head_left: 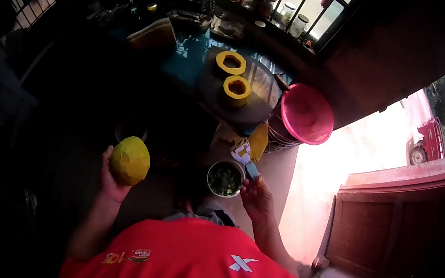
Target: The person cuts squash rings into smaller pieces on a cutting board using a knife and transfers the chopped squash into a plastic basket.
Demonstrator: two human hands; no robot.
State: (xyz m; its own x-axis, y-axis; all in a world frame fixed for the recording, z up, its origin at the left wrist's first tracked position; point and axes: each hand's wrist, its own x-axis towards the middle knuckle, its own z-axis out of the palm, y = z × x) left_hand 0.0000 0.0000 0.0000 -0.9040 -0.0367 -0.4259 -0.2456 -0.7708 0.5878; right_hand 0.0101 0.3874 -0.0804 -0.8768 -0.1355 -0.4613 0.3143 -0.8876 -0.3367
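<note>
My left hand [111, 183] is wrapped round a peeled yellow pumpkin piece [131, 160], rounded at the top with flat peeling facets. My right hand [257, 200] is closed on a small tool with a blue-grey handle [252, 170]; its working end is hard to make out. Just below and left of that tool stands a white bucket [210, 179] with dark green scraps [224, 180] in it. Beyond the tool are a patterned white item [241, 151] and a yellow-orange piece [257, 142]. Two hollow pumpkin rings [231, 62] lie on a round dark board [215, 90].
A pink plastic basin [307, 113] is at the board's right. The teal tabletop [189, 50] carries clutter toward the barred window, with jars [299, 25] on its sill. At right, a sunlit doorway shows a red vehicle [430, 141] outside. The left side is very dark.
</note>
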